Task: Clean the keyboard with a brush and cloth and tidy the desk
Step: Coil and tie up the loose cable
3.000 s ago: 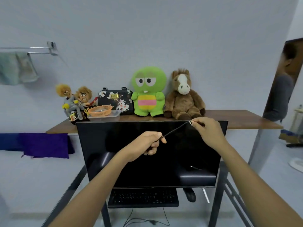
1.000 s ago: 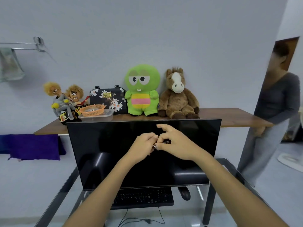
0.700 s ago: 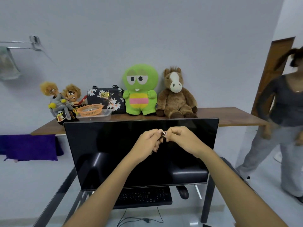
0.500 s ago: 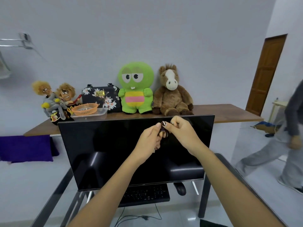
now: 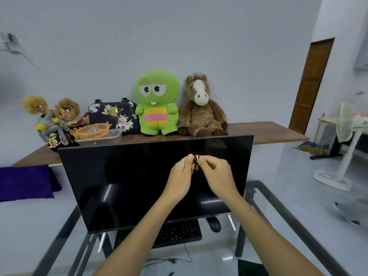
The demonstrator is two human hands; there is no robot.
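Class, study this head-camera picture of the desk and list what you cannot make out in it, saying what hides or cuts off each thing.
1. The small dark item pinched between the left hand and right hand: too small, covered by fingers.
2. The keyboard: mostly hidden behind the monitor and left forearm.
3. The orange basket: contents too small.
4. Brush and cloth: not identifiable in the head view.
5. Dark object at the bottom edge: cut off.

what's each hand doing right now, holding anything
Left hand: closed, fingertips pinching a small dark bundle; what it is cannot be told.
Right hand: closed, pinching the same bundle from the other side.
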